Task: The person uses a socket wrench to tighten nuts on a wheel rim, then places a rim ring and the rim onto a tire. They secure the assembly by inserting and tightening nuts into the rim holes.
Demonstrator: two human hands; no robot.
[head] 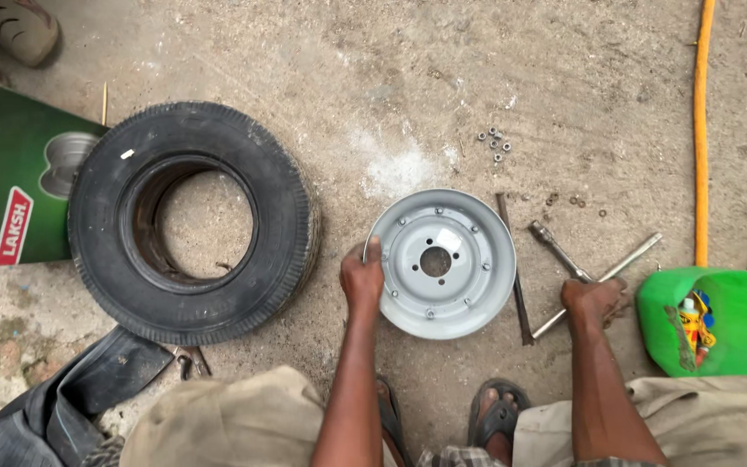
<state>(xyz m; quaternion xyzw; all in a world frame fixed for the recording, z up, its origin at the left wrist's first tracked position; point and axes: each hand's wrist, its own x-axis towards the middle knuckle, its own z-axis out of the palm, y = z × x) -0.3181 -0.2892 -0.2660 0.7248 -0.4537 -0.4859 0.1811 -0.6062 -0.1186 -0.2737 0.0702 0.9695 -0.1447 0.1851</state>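
Painted metal rim (pixel 441 263) – smooth (matt) – rubber tyre (pixel 194 221).

I see a black tyre (pixel 194 223) lying flat on the concrete floor (pixel 408 78), a green carton (pixel 10 186) beside it, a black inner tube (pixel 54 406) below, loose nuts (pixel 494 145), an orange hose (pixel 700 130) and a green container (pixel 711 322).

The rim (pixel 441 263) is grey, the ribbed tyre (pixel 192 222) black, the hose (pixel 700 130) orange, the tub (pixel 709 322) green, the box (pixel 10 186) green with red.

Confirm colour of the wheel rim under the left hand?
Light grey wheel rim, plain painted metal; head view.
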